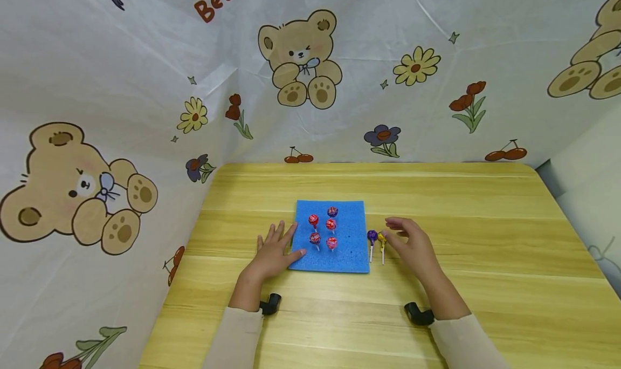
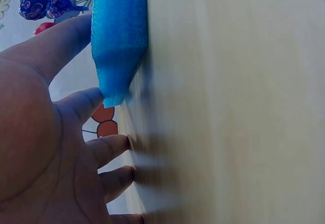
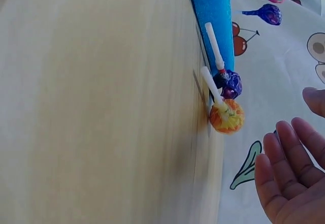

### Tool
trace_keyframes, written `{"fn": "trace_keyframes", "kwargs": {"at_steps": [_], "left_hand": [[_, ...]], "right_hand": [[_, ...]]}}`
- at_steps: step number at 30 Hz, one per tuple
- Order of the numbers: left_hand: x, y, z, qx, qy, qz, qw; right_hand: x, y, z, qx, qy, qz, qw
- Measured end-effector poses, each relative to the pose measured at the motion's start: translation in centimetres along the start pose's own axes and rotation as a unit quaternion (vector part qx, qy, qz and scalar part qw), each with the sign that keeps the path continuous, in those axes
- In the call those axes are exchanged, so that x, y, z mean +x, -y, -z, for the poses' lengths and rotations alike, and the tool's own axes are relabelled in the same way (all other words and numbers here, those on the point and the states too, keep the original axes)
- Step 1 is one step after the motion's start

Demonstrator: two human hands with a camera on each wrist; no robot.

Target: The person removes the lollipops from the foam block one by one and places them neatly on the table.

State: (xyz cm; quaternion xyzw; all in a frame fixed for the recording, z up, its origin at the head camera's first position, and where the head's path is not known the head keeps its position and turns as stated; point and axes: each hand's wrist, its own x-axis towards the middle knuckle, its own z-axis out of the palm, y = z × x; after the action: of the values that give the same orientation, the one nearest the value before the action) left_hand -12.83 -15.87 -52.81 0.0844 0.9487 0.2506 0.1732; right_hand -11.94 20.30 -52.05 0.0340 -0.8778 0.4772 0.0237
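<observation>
A blue foam block (image 1: 349,258) lies on the table, with several wrapped lollipops standing upright in it, among them a red lollipop (image 1: 313,219) and a pink lollipop (image 1: 332,243). My left hand (image 1: 273,254) is spread at the block's left edge; its thumb lies over the foam and the other fingertips touch the table. Beyond the block's right edge, a purple lollipop (image 1: 372,235) and a yellow lollipop (image 3: 227,117) lie side by side, sticks toward me. Just right of the yellow one hovers my right hand (image 1: 412,246), fingers loosely bent and nothing in them.
The wooden table (image 1: 485,250) extends on both sides of the foam. A white cloth (image 1: 359,115) printed with bears and flowers hangs behind it and along the left. Small holes dot the right part of the foam.
</observation>
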Motion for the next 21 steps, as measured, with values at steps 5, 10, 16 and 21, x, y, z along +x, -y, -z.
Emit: {"fn": "trace_keyframes", "kwargs": {"at_steps": [5, 10, 16, 21], "left_hand": [[0.2, 0.1, -0.1, 0.004, 0.000, 0.000, 1.0000], [0.1, 0.2, -0.1, 0.004, -0.001, 0.001, 1.0000], [0.1, 0.1, 0.0, 0.008, 0.003, 0.003, 1.0000], [0.1, 0.2, -0.1, 0.010, 0.004, 0.003, 0.9999]], "right_hand": [[-0.1, 0.6, -0.4, 0.007, 0.007, 0.011, 1.000], [-0.1, 1.4, -0.9, 0.008, 0.017, 0.025, 1.000], [-0.2, 2.4, -1.9, 0.003, 0.034, 0.045, 0.998], [-0.4, 3.2, -3.0, -0.005, 0.052, 0.056, 0.997]]}}
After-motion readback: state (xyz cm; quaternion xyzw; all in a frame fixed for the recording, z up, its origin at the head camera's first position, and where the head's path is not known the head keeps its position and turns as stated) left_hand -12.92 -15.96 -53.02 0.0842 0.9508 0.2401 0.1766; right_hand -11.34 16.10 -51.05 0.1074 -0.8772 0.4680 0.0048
